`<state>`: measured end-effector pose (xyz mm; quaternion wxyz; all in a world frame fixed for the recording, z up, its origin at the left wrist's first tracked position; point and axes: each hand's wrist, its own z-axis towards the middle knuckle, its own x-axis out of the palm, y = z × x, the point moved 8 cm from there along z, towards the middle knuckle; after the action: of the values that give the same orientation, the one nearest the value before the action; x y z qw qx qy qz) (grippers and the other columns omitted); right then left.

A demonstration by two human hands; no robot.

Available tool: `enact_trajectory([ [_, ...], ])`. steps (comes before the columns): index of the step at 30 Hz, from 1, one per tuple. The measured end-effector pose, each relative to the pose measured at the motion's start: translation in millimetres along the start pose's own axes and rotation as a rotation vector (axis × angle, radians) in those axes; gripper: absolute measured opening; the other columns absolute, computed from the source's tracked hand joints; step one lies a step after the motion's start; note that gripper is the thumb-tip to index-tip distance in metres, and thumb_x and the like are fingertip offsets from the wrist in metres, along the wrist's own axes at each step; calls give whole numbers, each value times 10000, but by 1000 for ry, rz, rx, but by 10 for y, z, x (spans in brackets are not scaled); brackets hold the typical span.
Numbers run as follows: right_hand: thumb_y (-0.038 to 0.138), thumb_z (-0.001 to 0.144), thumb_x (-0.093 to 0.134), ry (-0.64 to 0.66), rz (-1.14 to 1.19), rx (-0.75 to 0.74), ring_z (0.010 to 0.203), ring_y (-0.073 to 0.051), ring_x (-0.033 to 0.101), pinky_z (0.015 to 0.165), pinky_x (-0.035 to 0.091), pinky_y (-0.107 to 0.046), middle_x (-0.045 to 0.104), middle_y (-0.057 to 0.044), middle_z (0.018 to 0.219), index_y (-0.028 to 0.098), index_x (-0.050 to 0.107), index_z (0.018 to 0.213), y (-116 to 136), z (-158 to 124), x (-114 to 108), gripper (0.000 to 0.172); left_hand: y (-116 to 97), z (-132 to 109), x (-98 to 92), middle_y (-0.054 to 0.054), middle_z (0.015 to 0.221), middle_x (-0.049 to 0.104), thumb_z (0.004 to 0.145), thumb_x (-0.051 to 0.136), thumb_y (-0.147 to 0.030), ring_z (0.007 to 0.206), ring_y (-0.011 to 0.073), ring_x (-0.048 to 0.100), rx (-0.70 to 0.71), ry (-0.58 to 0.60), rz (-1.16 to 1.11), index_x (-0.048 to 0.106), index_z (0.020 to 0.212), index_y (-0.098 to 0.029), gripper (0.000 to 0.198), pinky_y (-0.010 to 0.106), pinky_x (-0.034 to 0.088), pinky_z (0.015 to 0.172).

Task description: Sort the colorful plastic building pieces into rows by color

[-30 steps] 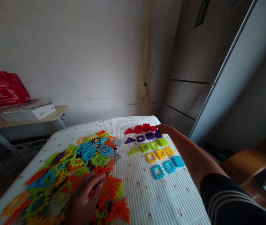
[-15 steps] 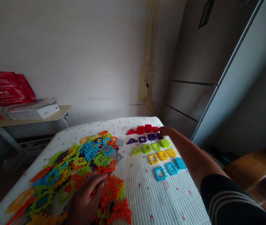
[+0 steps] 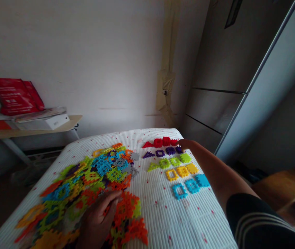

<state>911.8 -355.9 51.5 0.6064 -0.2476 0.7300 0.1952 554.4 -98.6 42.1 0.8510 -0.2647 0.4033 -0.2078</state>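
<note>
A heap of coloured plastic interlocking tiles (image 3: 85,183) covers the left of a white ribbed mat (image 3: 158,211). My left hand (image 3: 98,218) lies flat on the heap's near edge, fingers stretched over orange pieces (image 3: 126,207). To the right, sorted tiles lie in rows by colour: red (image 3: 163,142), purple (image 3: 163,152), green (image 3: 173,162), yellow (image 3: 182,171), blue (image 3: 190,185). My right hand (image 3: 185,144) reaches to the far right end of the red row and touches the last tile there; its fingers are mostly hidden.
A low wooden shelf (image 3: 33,129) at the left holds a red bag (image 3: 17,96) and a white box (image 3: 46,122). A grey cabinet (image 3: 215,86) and a slanted panel (image 3: 267,79) stand right of the mat. The wall lies just behind.
The view has drifted slightly, so everything sits a little further right. Both hands stay where they were, the right at the red row, the left on the heap.
</note>
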Motion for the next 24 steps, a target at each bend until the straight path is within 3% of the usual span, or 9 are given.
enact_trajectory([
  [2, 86, 646, 741, 16, -49, 15, 924, -232, 628, 791, 509, -304, 667, -73, 1008, 129, 649, 1066, -3, 16, -49, 432, -10, 1, -19, -13, 852, 734, 785, 535, -318, 745, 137, 688, -16, -7, -20, 691, 882, -265, 191, 202, 544, 699],
  [4, 10, 588, 706, -16, -93, 12, 988, -264, 616, 831, 491, -309, 666, -106, 1057, 125, 639, 1122, 46, 20, -144, 550, -20, 14, -76, -2, 846, 732, 785, 526, -312, 749, 142, 687, -41, -21, -39, 689, 871, -254, 194, 210, 543, 699],
  [7, 30, 661, 622, -104, -124, -25, 1058, -294, 588, 871, 469, -349, 611, -169, 1174, 109, 584, 1218, 251, -34, -267, 564, 32, 59, -232, 7, 847, 726, 791, 507, -302, 753, 140, 681, -100, -56, -54, 677, 884, -237, 205, 220, 538, 701],
  [10, 80, 726, 582, -220, -76, -172, 1085, -263, 576, 898, 453, -331, 600, -143, 1201, 152, 566, 1238, 683, -244, -268, 517, 223, 91, -473, 20, 860, 719, 786, 493, -312, 792, 157, 671, -181, -135, 34, 669, 874, -224, 215, 257, 532, 743],
  [13, 113, 763, 570, -281, 32, -401, 1098, -233, 569, 933, 439, -332, 595, -132, 1217, 155, 559, 1236, 1283, -641, -97, 476, 505, 74, -674, 34, 917, 715, 773, 454, -290, 852, 182, 655, -287, -144, 236, 669, 889, -221, 253, 301, 520, 791],
  [18, 147, 779, 561, -164, 122, -602, 1088, -231, 569, 909, 458, -349, 606, -114, 1198, 187, 590, 1182, 2169, -1316, 387, 406, 852, 9, -796, 51, 978, 704, 752, 444, -224, 945, 204, 628, -388, -35, 456, 681, 892, -209, 276, 332, 480, 879],
  [21, 134, 777, 545, -135, 174, -666, 1004, -211, 599, 836, 480, -325, 640, -92, 1090, 206, 617, 1107, 2512, -1591, 563, 345, 946, -30, -774, 53, 989, 699, 735, 480, -190, 964, 204, 613, -406, 35, 511, 685, 899, -204, 263, 326, 453, 906],
  [24, 123, 801, 514, -152, 217, -676, 923, -195, 615, 779, 486, -303, 653, -73, 987, 210, 631, 1026, 2679, -1726, 662, 268, 988, -69, -731, 66, 1068, 672, 741, 514, -204, 1011, 231, 577, -425, 94, 583, 671, 985, -204, 290, 362, 416, 937],
])
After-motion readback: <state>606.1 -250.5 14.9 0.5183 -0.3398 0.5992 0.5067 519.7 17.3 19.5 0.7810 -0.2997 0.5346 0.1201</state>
